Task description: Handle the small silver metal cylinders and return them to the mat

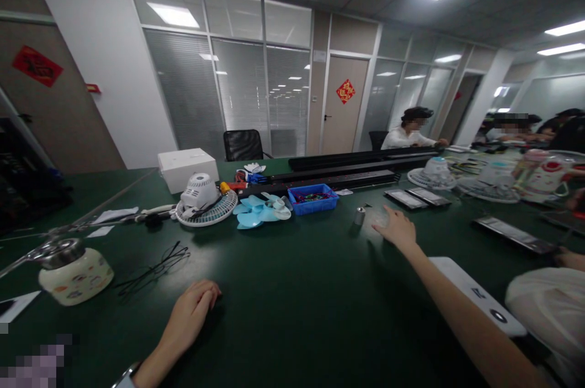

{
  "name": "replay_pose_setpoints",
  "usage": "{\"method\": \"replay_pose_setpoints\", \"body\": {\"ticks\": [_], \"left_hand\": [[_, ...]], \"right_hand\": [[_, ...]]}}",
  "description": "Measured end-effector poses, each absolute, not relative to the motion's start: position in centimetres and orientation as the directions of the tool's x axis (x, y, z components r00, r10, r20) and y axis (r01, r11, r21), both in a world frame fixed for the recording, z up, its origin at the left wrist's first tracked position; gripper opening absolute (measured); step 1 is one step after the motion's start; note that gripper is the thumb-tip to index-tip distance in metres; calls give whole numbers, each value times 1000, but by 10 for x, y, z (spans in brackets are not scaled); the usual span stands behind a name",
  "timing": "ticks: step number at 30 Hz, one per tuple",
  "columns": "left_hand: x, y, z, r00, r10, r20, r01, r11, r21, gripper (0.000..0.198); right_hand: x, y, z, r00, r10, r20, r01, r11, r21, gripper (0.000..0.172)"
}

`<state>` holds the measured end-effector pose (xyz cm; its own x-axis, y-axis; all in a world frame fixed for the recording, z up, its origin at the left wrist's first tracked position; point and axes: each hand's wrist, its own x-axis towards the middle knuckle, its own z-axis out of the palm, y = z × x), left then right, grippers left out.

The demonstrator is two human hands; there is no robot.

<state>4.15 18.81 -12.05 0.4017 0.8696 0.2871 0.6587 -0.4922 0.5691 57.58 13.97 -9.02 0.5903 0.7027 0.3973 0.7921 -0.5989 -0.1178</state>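
Note:
My left hand [194,306] rests on the dark green table [292,290] near its front edge, fingers curled loosely with nothing seen in them. My right hand [397,228] reaches forward over the table, fingers stretched out and flat, holding nothing. Just beyond its fingertips stands a small silver cylinder [359,215]. Farther back lie a light blue fan blade [260,210], a white fan motor on its round grille [204,200] and a blue tray of small parts [313,198].
A cream container with a metal lid [73,271] and black wires [158,264] lie at the left. A white box [187,167] sits at the back. Dark flat panels [512,234] and more fan parts [457,178] fill the right, where other people sit.

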Motion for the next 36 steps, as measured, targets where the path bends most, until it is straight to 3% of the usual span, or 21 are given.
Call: {"method": "replay_pose_setpoints", "body": {"ticks": [3, 8, 11, 14, 19, 24, 36], "left_hand": [[42, 188, -121, 404, 871, 279, 669, -489, 560, 39], [41, 188, -122, 417, 862, 289, 662, -506, 553, 39], [40, 187, -124, 428, 849, 311, 648, -528, 549, 40], [44, 185, -125, 432, 834, 344, 622, -551, 556, 40], [61, 175, -122, 377, 821, 428, 583, -570, 579, 31], [84, 164, -118, 439, 712, 548, 491, -701, 518, 37], [104, 173, -96, 560, 629, 539, 402, -775, 487, 23]], "right_hand": [[581, 129, -109, 621, 712, 328, 780, -603, -169, 68], [581, 124, -114, 637, 672, 378, 770, -573, -280, 54], [561, 124, -112, 636, 687, 352, 767, -511, -388, 55], [510, 128, -113, 494, 813, 307, 794, -278, -540, 61], [381, 143, -115, 15, 954, 299, 674, 211, -708, 75], [292, 152, -120, -247, 901, 356, 540, 433, -722, 80], [275, 153, -127, -283, 890, 357, 548, 455, -702, 83]]}}
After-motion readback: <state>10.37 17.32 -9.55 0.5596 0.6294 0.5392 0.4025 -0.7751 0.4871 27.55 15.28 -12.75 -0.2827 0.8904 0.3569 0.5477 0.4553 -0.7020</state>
